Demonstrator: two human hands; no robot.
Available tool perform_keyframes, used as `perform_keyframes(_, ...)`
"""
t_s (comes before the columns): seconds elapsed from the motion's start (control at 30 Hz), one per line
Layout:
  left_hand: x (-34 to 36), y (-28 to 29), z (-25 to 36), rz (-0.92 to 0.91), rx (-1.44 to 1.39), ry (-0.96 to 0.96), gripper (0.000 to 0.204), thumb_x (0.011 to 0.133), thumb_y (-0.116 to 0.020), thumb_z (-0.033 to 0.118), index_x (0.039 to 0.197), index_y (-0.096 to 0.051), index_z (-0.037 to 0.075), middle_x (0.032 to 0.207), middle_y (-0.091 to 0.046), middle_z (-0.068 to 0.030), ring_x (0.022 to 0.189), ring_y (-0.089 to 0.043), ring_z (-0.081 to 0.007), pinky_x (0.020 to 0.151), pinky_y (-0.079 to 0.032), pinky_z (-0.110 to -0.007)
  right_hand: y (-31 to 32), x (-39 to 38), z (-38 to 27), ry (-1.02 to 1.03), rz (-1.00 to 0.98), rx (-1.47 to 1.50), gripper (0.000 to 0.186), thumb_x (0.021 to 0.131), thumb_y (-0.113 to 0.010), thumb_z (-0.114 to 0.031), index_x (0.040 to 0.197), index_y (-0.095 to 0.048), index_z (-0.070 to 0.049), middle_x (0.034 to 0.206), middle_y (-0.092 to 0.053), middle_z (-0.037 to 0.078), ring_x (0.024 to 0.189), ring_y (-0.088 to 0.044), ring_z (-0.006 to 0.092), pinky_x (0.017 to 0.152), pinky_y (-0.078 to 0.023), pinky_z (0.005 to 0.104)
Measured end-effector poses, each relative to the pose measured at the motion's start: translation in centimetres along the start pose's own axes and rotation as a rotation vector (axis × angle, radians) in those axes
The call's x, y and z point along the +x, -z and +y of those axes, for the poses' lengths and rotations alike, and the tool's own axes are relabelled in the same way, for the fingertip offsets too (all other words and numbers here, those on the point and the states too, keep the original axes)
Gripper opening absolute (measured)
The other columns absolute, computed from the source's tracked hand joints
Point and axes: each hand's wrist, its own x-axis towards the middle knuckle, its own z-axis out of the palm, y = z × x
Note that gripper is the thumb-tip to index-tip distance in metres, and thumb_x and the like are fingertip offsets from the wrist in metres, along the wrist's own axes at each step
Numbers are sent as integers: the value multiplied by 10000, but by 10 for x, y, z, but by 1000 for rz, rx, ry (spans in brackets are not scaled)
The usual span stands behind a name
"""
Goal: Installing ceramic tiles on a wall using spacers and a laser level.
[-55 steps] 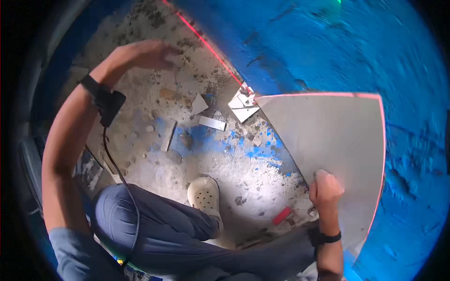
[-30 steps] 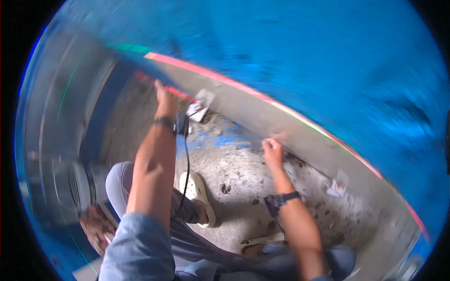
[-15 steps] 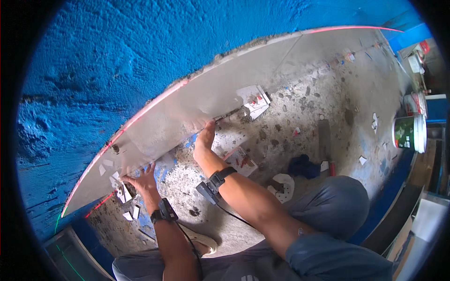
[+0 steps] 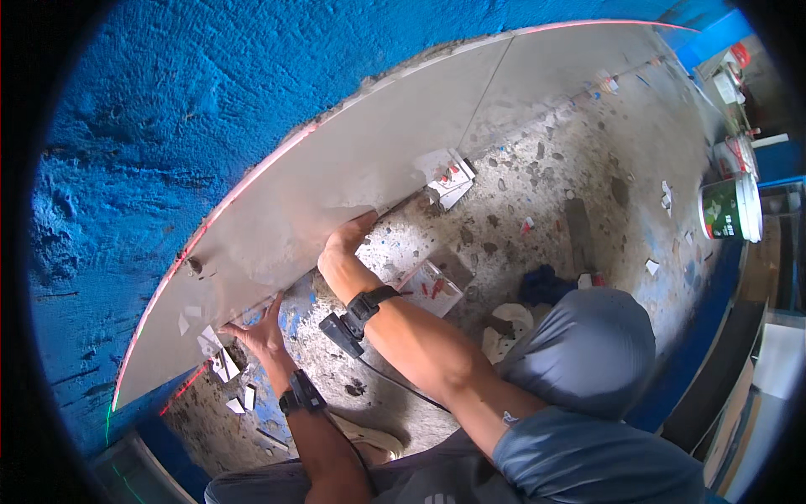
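Note:
Glossy grey tiles (image 4: 336,172) stand along the foot of the blue wall, with a thin seam between two of them at the upper right. My left hand (image 4: 265,334) is at the bottom edge of the near tile, thumb and fingers spread apart. Farther along that edge, my right hand (image 4: 342,245) rests against the tile with fingers stretched out; some of them are hard to see. A red laser line runs along the tile's top edge. Stacked white tile pieces (image 4: 453,186) sit against its foot beyond my right hand, and more white pieces (image 4: 223,364) lie by my left hand.
On the rough, debris-strewn floor lie a clear box with red bits (image 4: 430,288), a dark blue cloth (image 4: 547,286) and a flat grey strip (image 4: 579,235). Buckets, one green and white (image 4: 729,210), stand at the right. My bent knee (image 4: 579,344) is close to my right arm.
The view has shifted slightly. My right hand has slid left along the tile's bottom edge, toward my left hand. My left hand keeps its place at the edge with fingers still spread.

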Motion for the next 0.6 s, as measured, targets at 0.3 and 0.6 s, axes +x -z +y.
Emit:
perform_keyframes(0.3, 7, 13, 24, -55, -105, 31, 930, 728, -674, 633, 1496, -255, 317, 1565, 94, -132, 1457, 79, -380, 1069, -122, -767, -19, -50, -20, -43, -53, 94, 669, 1014, -197, -519, 1468, -261, -31, 1485, -342, 157, 1334, -392, 273, 1103, -350, 409)
perform_keyframes(0.6, 14, 21, -2, -37, -82, 116, 929, 757, -581, 690, 1509, -198, 301, 1559, 19, -185, 1438, 67, -451, 1058, -162, -772, 34, -10, -28, 21, -33, -226, 733, 1008, -198, -578, 1538, -122, -79, 1585, -192, 124, 1444, -224, 249, 1176, -187, 385)
